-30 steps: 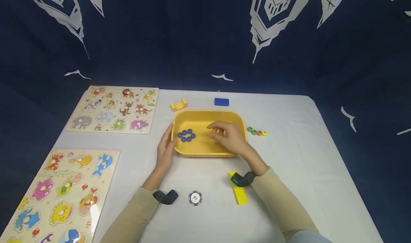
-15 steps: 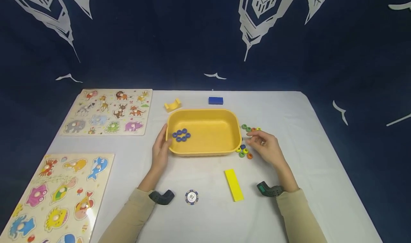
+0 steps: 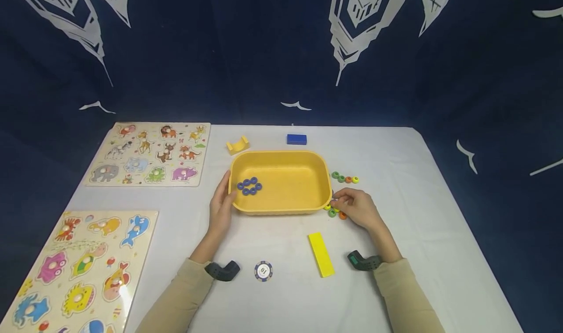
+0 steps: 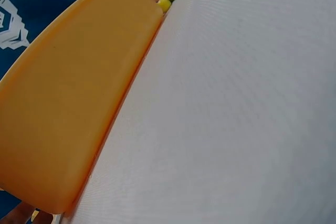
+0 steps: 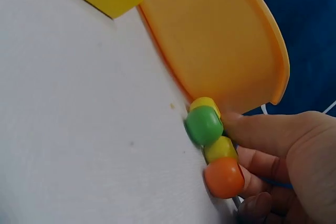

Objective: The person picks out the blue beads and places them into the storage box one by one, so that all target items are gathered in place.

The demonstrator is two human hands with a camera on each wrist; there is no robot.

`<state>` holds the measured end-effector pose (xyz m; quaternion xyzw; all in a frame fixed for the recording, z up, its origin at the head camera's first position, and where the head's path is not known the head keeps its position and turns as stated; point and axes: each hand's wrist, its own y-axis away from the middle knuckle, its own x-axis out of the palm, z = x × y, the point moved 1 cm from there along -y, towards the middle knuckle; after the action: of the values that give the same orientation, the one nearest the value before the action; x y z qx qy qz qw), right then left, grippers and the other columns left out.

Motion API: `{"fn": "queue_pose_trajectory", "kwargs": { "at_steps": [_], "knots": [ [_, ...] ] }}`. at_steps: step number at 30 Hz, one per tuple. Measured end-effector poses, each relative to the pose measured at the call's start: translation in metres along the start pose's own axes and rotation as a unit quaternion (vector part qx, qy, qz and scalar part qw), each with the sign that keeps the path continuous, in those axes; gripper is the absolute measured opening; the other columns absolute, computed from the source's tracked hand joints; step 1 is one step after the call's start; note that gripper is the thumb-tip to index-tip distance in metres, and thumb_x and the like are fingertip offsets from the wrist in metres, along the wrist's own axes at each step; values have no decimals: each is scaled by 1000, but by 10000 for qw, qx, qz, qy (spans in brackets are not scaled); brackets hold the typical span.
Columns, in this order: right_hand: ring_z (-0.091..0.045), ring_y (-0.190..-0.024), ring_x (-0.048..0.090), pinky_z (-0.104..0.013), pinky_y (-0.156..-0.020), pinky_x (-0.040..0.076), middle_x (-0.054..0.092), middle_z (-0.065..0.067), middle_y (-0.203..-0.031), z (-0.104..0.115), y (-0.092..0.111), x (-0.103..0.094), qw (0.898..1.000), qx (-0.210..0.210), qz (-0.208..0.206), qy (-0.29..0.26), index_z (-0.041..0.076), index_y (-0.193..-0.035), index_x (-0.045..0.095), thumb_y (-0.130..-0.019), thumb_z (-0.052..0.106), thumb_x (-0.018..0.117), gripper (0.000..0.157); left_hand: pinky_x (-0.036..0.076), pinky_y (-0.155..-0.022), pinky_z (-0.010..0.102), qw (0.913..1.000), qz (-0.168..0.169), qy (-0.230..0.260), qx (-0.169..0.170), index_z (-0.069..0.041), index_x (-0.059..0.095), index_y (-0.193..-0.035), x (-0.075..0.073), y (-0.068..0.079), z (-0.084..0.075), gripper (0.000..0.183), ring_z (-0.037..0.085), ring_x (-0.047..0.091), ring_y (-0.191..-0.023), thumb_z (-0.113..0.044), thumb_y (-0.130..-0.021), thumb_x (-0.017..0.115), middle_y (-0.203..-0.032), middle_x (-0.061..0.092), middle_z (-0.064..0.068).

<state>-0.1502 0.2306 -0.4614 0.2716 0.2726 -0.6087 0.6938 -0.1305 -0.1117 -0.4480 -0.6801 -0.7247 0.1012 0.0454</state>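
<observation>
A yellow plastic tray sits mid-table, with several blue beads inside at its left end. My left hand grips the tray's left side, thumb at the rim and fingers along the outer wall. At the right side, my right hand has its thumb and fingertips around a blue bead, mostly hidden by the fingers. Close to these fingertips lie a green bead, an orange bead and yellow beads, by the tray's outer wall.
A short row of beads lies beyond my right hand. Behind the tray are a yellow curved block and a blue block. Nearer are a yellow block and a poker chip. Animal puzzle boards lie left.
My right hand has left the inside of the tray, moved right past its edge, then lowered to the beads beside it. My left hand stays on the tray.
</observation>
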Motion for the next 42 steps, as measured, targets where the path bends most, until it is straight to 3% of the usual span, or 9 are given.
{"fn": "queue_pose_trajectory", "kwargs": {
  "at_steps": [6, 11, 14, 18, 24, 31, 37, 42],
  "knots": [
    [-13, -51, 45, -20, -40, 35, 59, -2, -71, 2, -4, 1, 9999, 49, 62, -71, 12, -88, 64, -78, 27, 67, 19, 25, -108, 23, 10000, -13, -2, 40, -4, 26, -139, -2, -1, 2, 50, 19, 26, -132, 0, -90, 39, -145, 26, 8],
    [-13, -60, 47, -19, -45, 40, 59, -2, -74, 5, -3, -9, 9978, -149, -450, -453, 11, -89, 62, -77, 30, 68, 23, 27, -108, 24, 10000, 6, -66, -30, -5, 26, -139, -3, -2, 2, 51, 19, 27, -132, -2, -90, 39, -145, 26, 7],
    [-12, -62, 44, -21, -45, 38, 55, -1, -73, 14, -5, -18, 9928, -628, -959, -349, 11, -90, 62, -77, 27, 68, 21, 26, -108, 26, 9999, 6, -92, -46, -5, 26, -139, -4, -3, 1, 51, 20, 26, -132, -2, -90, 39, -145, 26, 8],
    [-12, -60, 42, -21, -43, 34, 54, 0, -70, 36, -14, -28, 9819, -1440, -1203, -239, 11, -89, 62, -76, 20, 69, 18, 25, -109, 28, 10000, -28, -58, -53, -5, 26, -139, -6, -3, 1, 51, 20, 26, -132, -2, -90, 39, -145, 26, 8],
    [-12, -58, 43, -20, -44, 34, 56, 6, -73, 77, -37, -22, 9781, -1959, -686, -158, 16, -90, 61, -77, 28, 67, 18, 28, -107, 23, 9999, -44, 50, -153, -6, 26, -139, -6, -3, 3, 51, 18, 27, -132, -2, -90, 39, -145, 26, 5],
    [-15, -59, 46, -22, -49, 39, 60, 3, -76, 119, -68, 11, 9788, -2034, 147, 183, 14, -91, 61, -80, 25, 65, 16, 26, -108, 24, 9998, -22, 101, -161, -7, 26, -139, -3, -4, 5, 51, 18, 27, -132, -3, -90, 40, -145, 26, 5],
    [-11, -71, 54, -24, -61, 45, 62, 5, -80, 135, -88, 48, 9743, -1863, 790, 985, 17, -89, 61, -78, 24, 67, 13, 24, -110, 28, 9999, -41, 118, -113, -5, 26, -139, -2, -3, 5, 50, 20, 26, -132, -2, -90, 39, -145, 26, 8],
    [-11, -70, 55, -24, -60, 45, 61, 6, -76, 140, -97, 71, 9676, -1898, 977, 1351, 18, -87, 62, -76, 22, 67, 13, 25, -109, 24, 9998, -6, 211, -27, -2, 26, -138, -2, -3, 4, 50, 22, 26, -132, 0, -90, 39, -145, 25, 11]
  ]
}}
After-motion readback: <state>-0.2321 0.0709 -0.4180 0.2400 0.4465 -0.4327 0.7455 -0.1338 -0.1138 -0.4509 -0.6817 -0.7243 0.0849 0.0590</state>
